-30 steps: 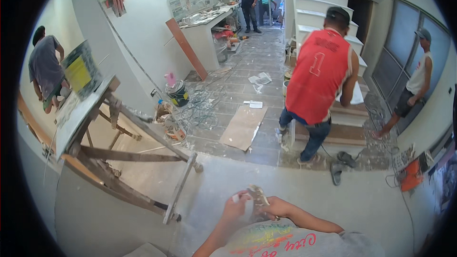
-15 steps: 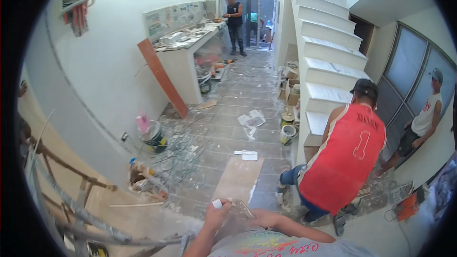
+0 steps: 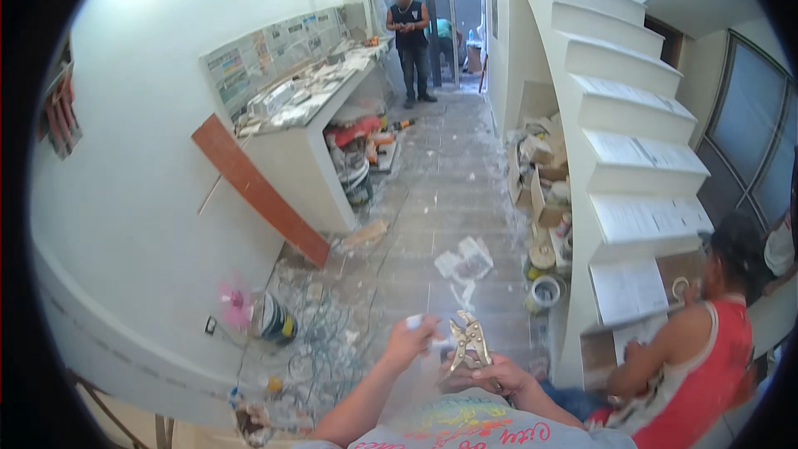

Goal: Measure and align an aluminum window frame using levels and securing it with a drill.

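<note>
My right hand (image 3: 489, 374) is closed round silver locking pliers (image 3: 470, 345), whose jaws point up in front of my body, above a grey printed shirt. My left hand (image 3: 409, 337) is raised just left of the pliers' jaws, fingers curled, with something small and white at the fingertips; I cannot make out whether it is held or wrapped on a finger.
A person in red (image 3: 698, 366) crouches at paper-covered stairs (image 3: 648, 216). A cluttered counter (image 3: 303, 150) with a leaning plank (image 3: 258, 187) stands left; another person (image 3: 411, 41) stands beyond it. Buckets (image 3: 544, 291), boxes, cords and scraps lie along the floor.
The view has shifted forward along the corridor; the wooden trestle has mostly left it. The co-worker in red has crouched lower at the stairs. The pliers' jaws now show upright beside my left hand.
</note>
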{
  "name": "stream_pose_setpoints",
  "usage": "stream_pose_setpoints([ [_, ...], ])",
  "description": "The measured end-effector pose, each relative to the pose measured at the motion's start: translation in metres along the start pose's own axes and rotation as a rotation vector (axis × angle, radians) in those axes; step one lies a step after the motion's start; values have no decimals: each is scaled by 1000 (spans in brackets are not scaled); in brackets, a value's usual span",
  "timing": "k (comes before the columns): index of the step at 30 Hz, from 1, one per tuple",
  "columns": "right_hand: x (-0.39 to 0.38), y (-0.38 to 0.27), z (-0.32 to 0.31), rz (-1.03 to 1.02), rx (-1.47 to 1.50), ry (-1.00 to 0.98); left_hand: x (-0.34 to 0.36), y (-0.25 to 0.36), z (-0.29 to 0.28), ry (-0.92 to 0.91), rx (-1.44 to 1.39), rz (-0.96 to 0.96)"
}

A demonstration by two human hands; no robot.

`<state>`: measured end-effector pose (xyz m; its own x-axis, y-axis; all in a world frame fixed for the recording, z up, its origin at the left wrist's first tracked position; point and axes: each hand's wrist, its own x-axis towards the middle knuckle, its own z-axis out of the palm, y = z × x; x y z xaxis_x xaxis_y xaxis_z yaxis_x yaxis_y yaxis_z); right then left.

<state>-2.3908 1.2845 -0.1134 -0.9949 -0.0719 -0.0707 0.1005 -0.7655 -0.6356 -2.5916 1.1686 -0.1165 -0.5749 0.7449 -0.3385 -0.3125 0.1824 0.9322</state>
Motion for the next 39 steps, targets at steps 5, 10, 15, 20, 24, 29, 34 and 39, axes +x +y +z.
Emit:
stream_pose_setpoints([
  [5, 158, -154, -114, 93, -117, 97, 180, -81, -148, 328, 740, 16],
  [10, 251, -211, -174, 135, -193, 102, 96, -219, -305, -17, 1514, -208],
  [15, 415, -322, -298, 91, -258, 178, 386, -158, -351, 62, 1301, -315],
  [20, 465, -362, -413, 116, -118, 486, 605, -73, -330, 44, 1025, -531],
  [24, 541, -465, -455, 159, -100, 673, 808, 4, -374, 42, 1079, -492],
  [29, 605, -590, -559, -67, 86, 736, 1169, 264, -263, 254, 762, 98],
  [34, 681, -704, -656, -126, 162, 778, 1326, 336, -208, 178, 827, 132],
  [39, 789, -903, -754, -156, 138, 875, 1384, 250, -195, -155, 1222, -557],
])
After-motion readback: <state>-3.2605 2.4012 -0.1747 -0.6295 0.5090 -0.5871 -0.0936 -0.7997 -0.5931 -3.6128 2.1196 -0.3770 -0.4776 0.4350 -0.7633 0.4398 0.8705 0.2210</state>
